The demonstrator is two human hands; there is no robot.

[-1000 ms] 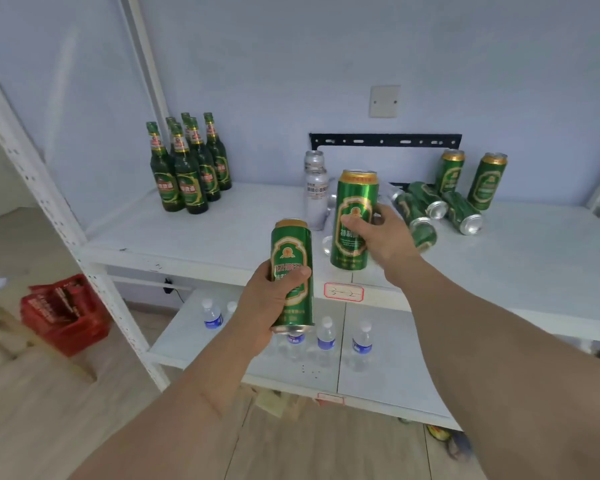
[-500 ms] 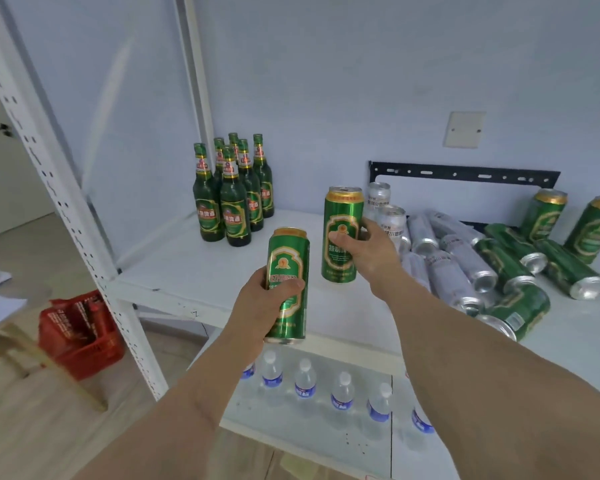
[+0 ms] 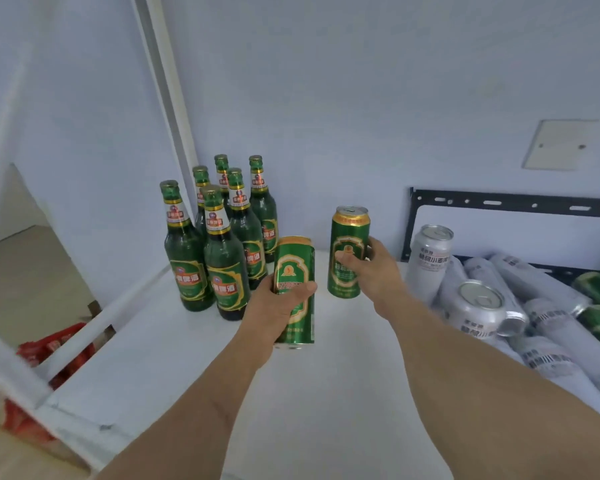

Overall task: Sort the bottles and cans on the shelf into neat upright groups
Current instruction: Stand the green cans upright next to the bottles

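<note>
I see the left hand (image 3: 282,303) curled around a green beer can (image 3: 294,289) above the white shelf (image 3: 174,344). The right hand (image 3: 373,271) grips a second green can (image 3: 349,249), upright beside six green beer bottles (image 3: 222,251).

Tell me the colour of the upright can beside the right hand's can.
Silver-white upright can, dark lettering; head view.

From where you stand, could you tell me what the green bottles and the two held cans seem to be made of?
The green bottles look like glossy translucent glass: light shows through the necks. The green cans in the left hand and right hand look like thin printed metal, probably aluminium, judging by the silvery top rim.
</note>
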